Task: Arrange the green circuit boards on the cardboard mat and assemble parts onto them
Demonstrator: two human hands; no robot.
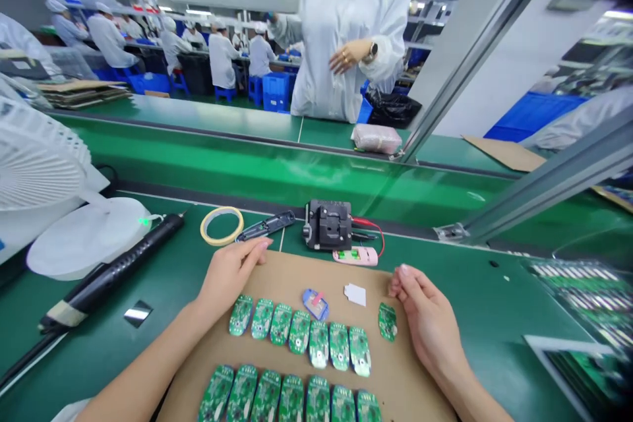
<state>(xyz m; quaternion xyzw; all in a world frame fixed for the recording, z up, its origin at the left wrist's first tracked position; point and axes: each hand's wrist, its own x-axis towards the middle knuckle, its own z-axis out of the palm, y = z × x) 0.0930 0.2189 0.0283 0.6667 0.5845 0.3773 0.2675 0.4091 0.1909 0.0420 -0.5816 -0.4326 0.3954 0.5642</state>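
My left hand [230, 275] rests at the far left edge of a brown cardboard sheet [297, 271], its fingers stretched to the right and nothing visible in them. On the sheet's right side, my right hand [429, 311] has loosely curled fingers, with no object showing in it. Beside it lies a single green circuit board [388, 322]. Two rows of similar circuit boards [299, 331] cover the sheet, the front row [293, 399] cut off by the frame. Behind them are a blue plastic piece [315, 304] with a pink strip and a white flat piece [355, 294].
A black fixture [328, 225] with red wires stands behind the sheet, near a pink battery case [356, 256]. Left are a tape roll [222, 210], a black electric screwdriver [116, 267] and a white fan [44, 165]. A person in white [346, 46] stands beyond the glass.
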